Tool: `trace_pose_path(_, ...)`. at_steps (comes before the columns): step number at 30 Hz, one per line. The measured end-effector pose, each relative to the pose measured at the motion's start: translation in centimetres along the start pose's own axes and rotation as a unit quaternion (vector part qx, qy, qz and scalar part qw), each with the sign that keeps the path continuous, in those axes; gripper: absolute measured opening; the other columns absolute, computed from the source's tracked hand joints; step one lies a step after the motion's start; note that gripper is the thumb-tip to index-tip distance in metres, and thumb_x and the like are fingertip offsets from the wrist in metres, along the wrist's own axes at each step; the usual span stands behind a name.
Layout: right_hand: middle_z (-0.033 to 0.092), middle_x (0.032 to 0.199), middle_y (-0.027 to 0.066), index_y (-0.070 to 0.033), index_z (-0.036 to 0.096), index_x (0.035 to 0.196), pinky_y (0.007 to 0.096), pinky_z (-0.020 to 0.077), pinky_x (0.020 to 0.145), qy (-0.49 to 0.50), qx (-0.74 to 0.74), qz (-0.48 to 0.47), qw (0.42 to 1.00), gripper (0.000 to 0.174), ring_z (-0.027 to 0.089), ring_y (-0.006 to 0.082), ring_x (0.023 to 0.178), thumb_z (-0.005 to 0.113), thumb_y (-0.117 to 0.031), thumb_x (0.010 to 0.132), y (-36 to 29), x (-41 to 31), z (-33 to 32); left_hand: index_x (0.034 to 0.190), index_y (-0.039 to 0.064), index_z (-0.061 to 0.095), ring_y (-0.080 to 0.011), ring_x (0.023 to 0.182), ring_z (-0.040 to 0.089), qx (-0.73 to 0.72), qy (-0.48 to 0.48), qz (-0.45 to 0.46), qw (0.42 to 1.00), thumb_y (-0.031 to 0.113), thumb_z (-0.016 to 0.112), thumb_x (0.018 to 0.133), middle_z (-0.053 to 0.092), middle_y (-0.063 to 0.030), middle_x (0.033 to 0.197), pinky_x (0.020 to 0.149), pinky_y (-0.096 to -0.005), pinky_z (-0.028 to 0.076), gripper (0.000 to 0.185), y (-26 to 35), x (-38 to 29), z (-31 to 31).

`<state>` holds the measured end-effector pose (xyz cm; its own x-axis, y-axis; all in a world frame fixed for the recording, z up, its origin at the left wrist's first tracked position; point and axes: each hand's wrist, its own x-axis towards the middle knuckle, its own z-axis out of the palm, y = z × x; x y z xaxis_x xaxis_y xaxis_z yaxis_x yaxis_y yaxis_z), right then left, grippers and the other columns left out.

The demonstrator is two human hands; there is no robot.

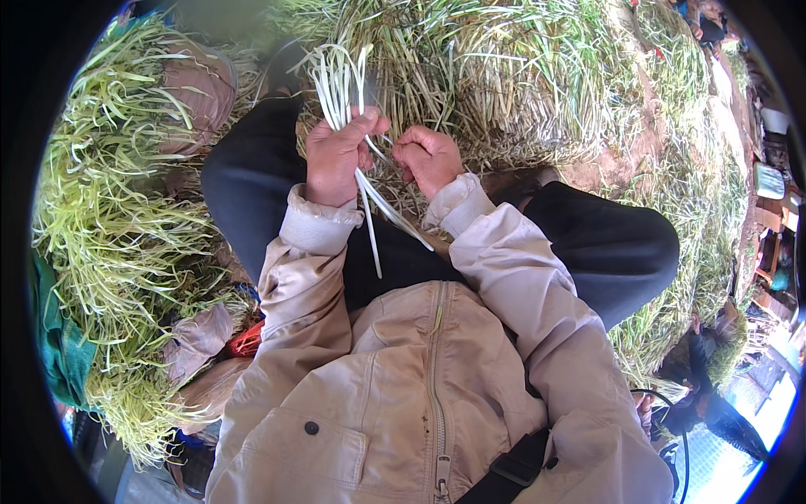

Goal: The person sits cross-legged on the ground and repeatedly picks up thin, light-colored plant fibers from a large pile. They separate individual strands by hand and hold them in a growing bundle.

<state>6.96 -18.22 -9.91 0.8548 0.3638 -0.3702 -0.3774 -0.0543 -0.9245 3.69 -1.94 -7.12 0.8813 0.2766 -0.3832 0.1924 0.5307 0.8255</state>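
Observation:
My left hand (337,154) grips a small bunch of pale, long-leaved vegetable stalks (332,82), likely chives. Their flat leaves fan out above the fist, and the white lower ends (393,217) hang below it over my lap. Close by on the right is my right hand (429,159), its fingers curled in. A thin pale strand (380,150) runs from the bunch to those fingertips, where the fingers partly hide it. Both hands are above the ground between my bent knees.
Large heaps of cut green leaves lie ahead (504,82), at left (126,189) and along the right (686,208). Brown sacking (198,94) and red netting (249,340) are on the left. Another person (699,372) is at lower right. A black cable (685,435) hangs nearby.

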Motion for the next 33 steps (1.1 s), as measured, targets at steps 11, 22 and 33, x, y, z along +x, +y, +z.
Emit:
trace_pose_path(11, 0.06, 0.07, 0.0006, -0.011, 0.06, 0.087, 0.0327, 0.048, 0.046, 0.11, 0.167, 0.147, 0.969, 0.011, 0.057, 0.0142, 0.056, 0.067, -0.017, 0.094, 3.9, 2.6, -8.8, 0.103, -0.001, 0.069, -0.0042, 0.045, 0.047, -0.005, 0.064, 0.055, 0.996, 0.013, 0.065, 0.1, 0.076, -0.0152, 0.088, 0.039, -0.0191, 0.032, 0.015, 0.4, -0.4, 0.3)
trace_pose_path(22, 0.068, 0.083, 0.0053, -0.003, 0.07, 0.121, 0.0298, 0.0515, 0.066, 0.163, -0.254, -0.105, 0.948, 0.034, 0.061, 0.015, 0.07, 0.065, -0.007, 0.088, 5.4, 1.8, -10.8, 0.104, 0.0, 0.069, -0.0075, 0.056, 0.062, -0.014, 0.039, 0.052, 0.998, 0.016, 0.064, 0.102, 0.075, -0.0181, 0.096, 0.041, -0.0202, 0.042, 0.017, 0.7, -0.1, -0.1)
trace_pose_path(33, 0.065, 0.079, 0.0063, 0.001, 0.068, 0.102, 0.0296, 0.0502, 0.071, -0.109, -0.159, 0.011, 0.981, 0.013, 0.061, 0.0136, 0.074, 0.06, -0.009, 0.099, 3.4, -1.3, -0.5, 0.121, -0.004, 0.066, -0.0055, 0.044, 0.046, -0.044, 0.036, -0.02, 0.998, 0.023, 0.061, 0.104, 0.076, -0.0198, 0.098, 0.044, -0.022, 0.04, 0.032, 0.0, 0.3, -0.4)
